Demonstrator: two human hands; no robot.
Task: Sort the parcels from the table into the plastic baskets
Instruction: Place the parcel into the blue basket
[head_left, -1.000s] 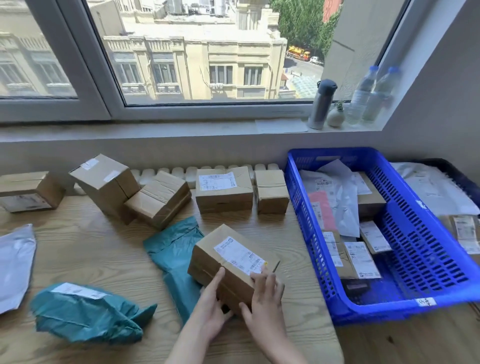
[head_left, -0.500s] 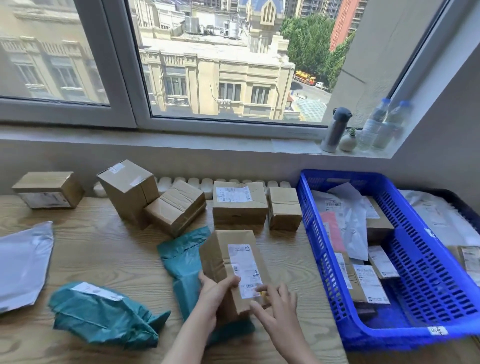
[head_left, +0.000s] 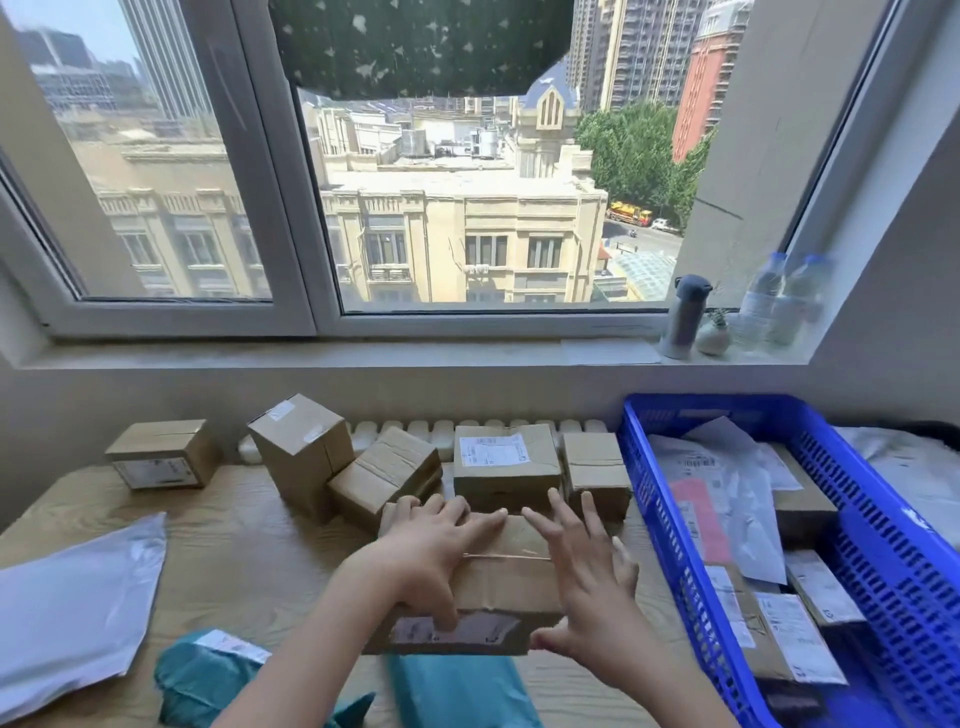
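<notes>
The cardboard parcel (head_left: 498, 577) is held between both hands over the near middle of the tabletop (head_left: 234, 561), a little left of the blue plastic basket (head_left: 675, 561). Its taped top faces up and a blurred label shows on its near face. The left hand (head_left: 421, 556) grips it, fingers laid across the top and thumb pressed on the near face by the label. The right hand (head_left: 587, 582) lies wide against the parcel's right end, fingers straight and spread, thumb at the near lower corner.

A teal mailer (head_left: 457, 691) lies under the parcel at the near edge. A second, crumpled teal mailer (head_left: 208, 680) sits left of it, and a pale grey mailer (head_left: 72, 608) lies by the left edge.

Along the far edge stand five more cardboard boxes: one apart at the left (head_left: 161, 454), a tall one (head_left: 301, 452), a tilted one (head_left: 384, 475) leaning on it, a labelled one (head_left: 504, 457), and a small one (head_left: 592, 467) just beside the basket.

The basket at the right edge holds white mailers and labelled boxes.
</notes>
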